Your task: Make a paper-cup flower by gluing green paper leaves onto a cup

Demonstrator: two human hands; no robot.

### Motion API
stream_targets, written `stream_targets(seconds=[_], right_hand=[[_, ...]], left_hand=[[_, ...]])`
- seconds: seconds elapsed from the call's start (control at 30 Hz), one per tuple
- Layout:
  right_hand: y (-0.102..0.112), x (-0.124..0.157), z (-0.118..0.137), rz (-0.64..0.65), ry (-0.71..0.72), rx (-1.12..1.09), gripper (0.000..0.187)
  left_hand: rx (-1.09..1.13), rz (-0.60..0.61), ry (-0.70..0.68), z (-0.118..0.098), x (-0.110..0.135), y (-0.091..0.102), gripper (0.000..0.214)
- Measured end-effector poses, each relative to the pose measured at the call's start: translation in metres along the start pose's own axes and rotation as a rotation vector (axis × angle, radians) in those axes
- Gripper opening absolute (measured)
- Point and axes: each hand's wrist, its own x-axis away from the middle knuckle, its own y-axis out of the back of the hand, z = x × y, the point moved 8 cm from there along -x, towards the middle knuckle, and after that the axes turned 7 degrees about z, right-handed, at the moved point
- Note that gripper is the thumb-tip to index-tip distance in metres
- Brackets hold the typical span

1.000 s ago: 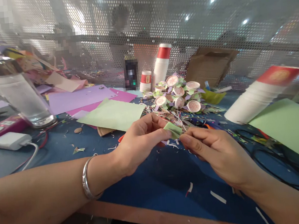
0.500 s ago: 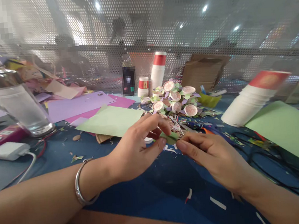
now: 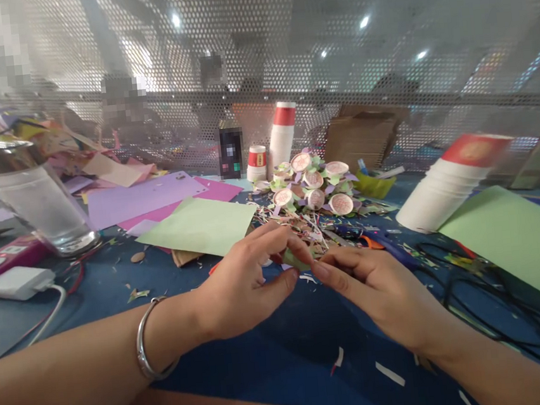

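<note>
Between my two hands is a small piece of green paper (image 3: 298, 261), partly hidden by fingers. My left hand (image 3: 253, 277), with a silver bangle (image 3: 144, 342) on its wrist, pinches the paper from the left between thumb and curled fingers. From the right, my right hand (image 3: 369, 288) pinches the paper's edge between thumb and forefinger. Just beyond the hands sits a pile of paper-cup flowers (image 3: 315, 198) with round printed faces and green and purple paper petals. Paper scraps (image 3: 271, 214) lie around it.
A water glass (image 3: 41, 205), purple power strip (image 3: 8, 259) and white charger (image 3: 17, 283) stand left. Coloured sheets (image 3: 200, 225) lie behind my left hand. Stacked paper cups (image 3: 440, 189), green paper (image 3: 516, 236), black cables (image 3: 470, 298) and orange-and-blue scissors (image 3: 384, 245) are right.
The green paper and both fingertips have shifted slightly left and down, with less of the paper showing between them. The view has tilted a little. Both hands keep their pinch.
</note>
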Motion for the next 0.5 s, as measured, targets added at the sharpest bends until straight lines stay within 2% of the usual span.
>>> stream_targets(seconds=[0.1, 0.33, 0.5], right_hand=[[-0.001, 0.000, -0.003, 0.022, -0.024, 0.008, 0.048], [0.000, 0.002, -0.002, 0.027, -0.037, -0.018, 0.050], [0.000, 0.001, -0.001, 0.020, -0.048, -0.013, 0.044]], left_hand=[[0.067, -0.005, 0.065, 0.004, -0.001, 0.000, 0.019], [0.180, -0.073, 0.091, 0.008, -0.005, 0.003, 0.022], [0.245, -0.071, 0.161, 0.013, -0.006, 0.003, 0.021]])
